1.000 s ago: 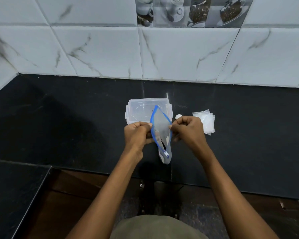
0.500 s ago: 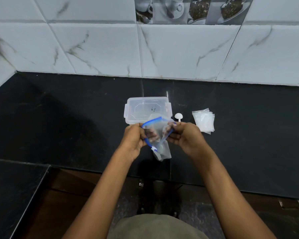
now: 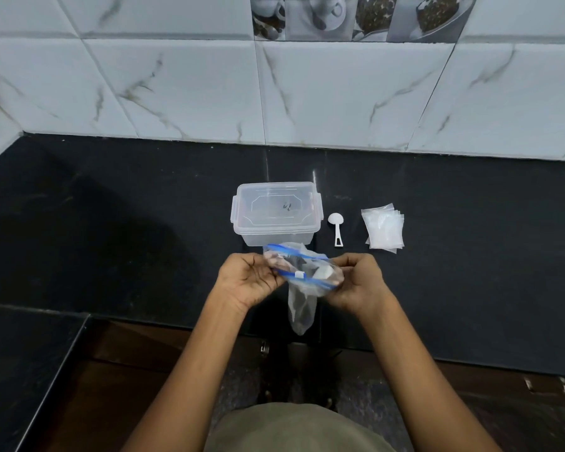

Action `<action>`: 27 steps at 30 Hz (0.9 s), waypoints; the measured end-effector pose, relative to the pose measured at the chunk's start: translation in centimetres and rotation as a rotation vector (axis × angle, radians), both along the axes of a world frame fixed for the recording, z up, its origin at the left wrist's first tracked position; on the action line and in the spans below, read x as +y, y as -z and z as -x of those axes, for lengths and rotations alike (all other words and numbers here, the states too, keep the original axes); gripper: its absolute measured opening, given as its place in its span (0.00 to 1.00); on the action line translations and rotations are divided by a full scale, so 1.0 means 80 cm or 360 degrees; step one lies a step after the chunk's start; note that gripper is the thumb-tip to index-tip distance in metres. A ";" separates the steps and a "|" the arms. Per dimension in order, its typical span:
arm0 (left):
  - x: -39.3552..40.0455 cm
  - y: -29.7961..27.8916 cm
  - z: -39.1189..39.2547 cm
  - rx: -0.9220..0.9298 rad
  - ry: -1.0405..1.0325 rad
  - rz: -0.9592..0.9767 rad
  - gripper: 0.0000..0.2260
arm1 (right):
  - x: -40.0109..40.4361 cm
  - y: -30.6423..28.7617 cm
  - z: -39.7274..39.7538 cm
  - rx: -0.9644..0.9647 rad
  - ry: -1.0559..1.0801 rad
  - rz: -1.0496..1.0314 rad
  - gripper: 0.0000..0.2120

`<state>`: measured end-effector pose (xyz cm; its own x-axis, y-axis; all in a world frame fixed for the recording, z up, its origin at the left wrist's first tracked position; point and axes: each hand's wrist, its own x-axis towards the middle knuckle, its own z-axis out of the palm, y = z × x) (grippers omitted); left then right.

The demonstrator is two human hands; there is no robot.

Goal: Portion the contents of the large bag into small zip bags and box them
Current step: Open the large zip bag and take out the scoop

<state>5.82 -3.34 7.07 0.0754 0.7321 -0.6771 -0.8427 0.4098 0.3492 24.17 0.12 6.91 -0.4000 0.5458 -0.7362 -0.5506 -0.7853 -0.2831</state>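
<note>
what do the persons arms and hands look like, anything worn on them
Both forearms are bare up to the bottom edge of the view, with no sleeves showing. The left hand and right hand wear no gloves; no rings, watch or bands are visible.

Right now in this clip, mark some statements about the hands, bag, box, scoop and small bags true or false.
1. Both the left hand and right hand grip the blue-zipped bag. True.
2. The clear plastic box has its lid off. False: the lid is on.
3. The white scoop lies between the box and the stack of small zip bags. True.
4. The scoop is inside the box. False: it lies on the black countertop.
</note>
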 end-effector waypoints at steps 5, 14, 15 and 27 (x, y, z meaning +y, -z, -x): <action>0.007 0.015 -0.002 0.0030 0.0073 -0.0036 0.07 | -0.009 0.006 0.001 -0.0581 -0.0386 -0.0650 0.10; 0.020 0.011 -0.026 0.1063 0.0374 -0.0056 0.09 | -0.007 0.017 0.003 -0.1106 -0.0860 -0.1480 0.22; 0.020 0.010 -0.029 0.1140 0.0385 -0.0046 0.09 | -0.007 0.022 0.007 -0.1225 -0.0841 -0.1558 0.23; 0.011 0.022 -0.011 0.0306 0.0212 -0.0024 0.12 | 0.004 0.028 0.005 -0.0206 -0.0192 -0.0149 0.08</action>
